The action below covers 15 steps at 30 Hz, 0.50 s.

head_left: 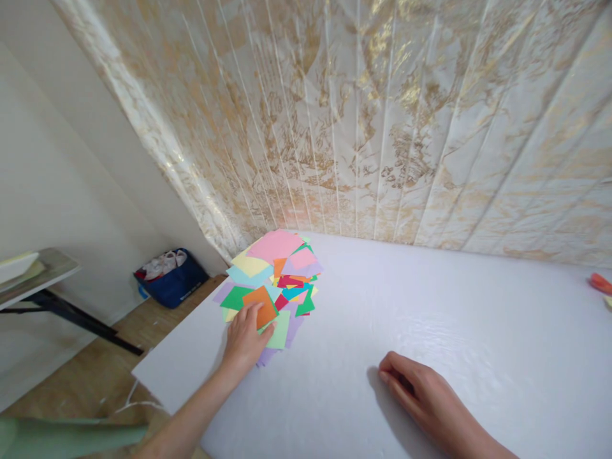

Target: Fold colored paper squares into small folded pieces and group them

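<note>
A loose pile of coloured paper squares lies at the far left of a white table. My left hand reaches onto the near edge of the pile, fingertips and thumb pinching an orange square that lies on top. My right hand rests on the bare table to the right, fingers curled under loosely, with nothing visible in it.
A gold-patterned white curtain hangs behind the table. An orange object lies at the table's far right edge. On the wooden floor to the left stand a blue basket with shoes and a small side table.
</note>
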Each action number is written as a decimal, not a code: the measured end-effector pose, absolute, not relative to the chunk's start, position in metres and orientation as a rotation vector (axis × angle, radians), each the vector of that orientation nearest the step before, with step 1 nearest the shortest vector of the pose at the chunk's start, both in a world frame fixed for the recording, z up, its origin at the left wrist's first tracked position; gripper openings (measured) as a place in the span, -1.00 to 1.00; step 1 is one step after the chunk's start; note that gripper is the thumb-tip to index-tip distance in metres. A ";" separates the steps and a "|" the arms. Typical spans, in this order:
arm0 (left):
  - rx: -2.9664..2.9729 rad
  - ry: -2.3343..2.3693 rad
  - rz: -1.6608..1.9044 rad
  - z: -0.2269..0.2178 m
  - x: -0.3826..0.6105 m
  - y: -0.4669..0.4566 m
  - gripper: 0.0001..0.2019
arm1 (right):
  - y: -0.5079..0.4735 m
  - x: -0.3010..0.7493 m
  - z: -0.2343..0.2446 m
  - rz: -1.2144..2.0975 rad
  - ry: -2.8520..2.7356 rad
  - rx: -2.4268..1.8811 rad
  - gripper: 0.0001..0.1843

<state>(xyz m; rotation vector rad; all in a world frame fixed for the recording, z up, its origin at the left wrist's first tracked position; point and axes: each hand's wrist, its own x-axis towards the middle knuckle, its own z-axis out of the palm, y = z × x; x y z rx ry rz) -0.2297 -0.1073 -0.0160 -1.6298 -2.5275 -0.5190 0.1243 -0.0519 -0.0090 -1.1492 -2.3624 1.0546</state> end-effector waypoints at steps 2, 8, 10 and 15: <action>-1.622 -2.526 -0.447 -0.015 -0.233 -0.105 -0.60 | -0.052 0.124 -0.009 1.060 -2.358 -1.148 -0.74; -1.638 -2.452 -0.406 -0.017 -0.240 -0.099 -0.67 | -0.052 0.126 -0.009 1.039 -2.370 -1.126 -0.73; -1.667 -2.434 -0.475 -0.018 -0.243 -0.099 -0.67 | -0.051 0.125 -0.009 1.041 -2.378 -1.128 -0.73; -1.695 -2.439 -0.596 -0.016 -0.250 -0.099 -0.65 | -0.051 0.125 -0.007 1.050 -2.393 -1.142 -0.72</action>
